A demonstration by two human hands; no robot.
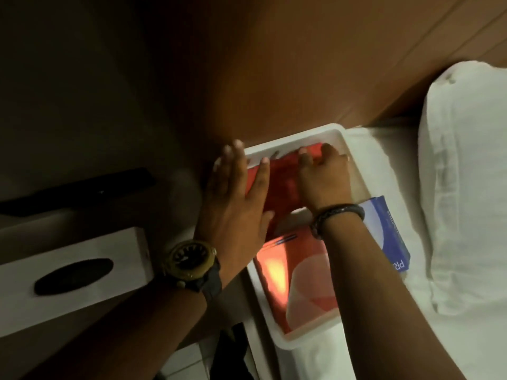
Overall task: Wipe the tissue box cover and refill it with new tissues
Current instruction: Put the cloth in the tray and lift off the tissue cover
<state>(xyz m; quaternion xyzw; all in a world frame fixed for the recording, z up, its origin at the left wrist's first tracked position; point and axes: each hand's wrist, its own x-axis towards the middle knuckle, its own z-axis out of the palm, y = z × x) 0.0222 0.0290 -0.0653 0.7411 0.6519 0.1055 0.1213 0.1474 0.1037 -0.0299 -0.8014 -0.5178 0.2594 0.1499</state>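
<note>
A long white open box (277,342) lies on the bed. In its far end is a red tissue pack (285,182). A second red and pink pack (299,283) fills its near end. My left hand (236,193) lies flat with fingers spread over the red pack's left side and the box's left rim. My right hand (323,174) has its fingers curled down on the far end of the same pack. A white tissue box cover (74,281) with a dark oval slot stands on the bedside table at the left, apart from both hands.
A blue tissue pack (389,229) lies on the sheet under my right wrist. A white pillow (466,187) fills the right side. The wooden headboard (301,64) rises just behind the box. A black remote-like bar (82,190) lies behind the cover.
</note>
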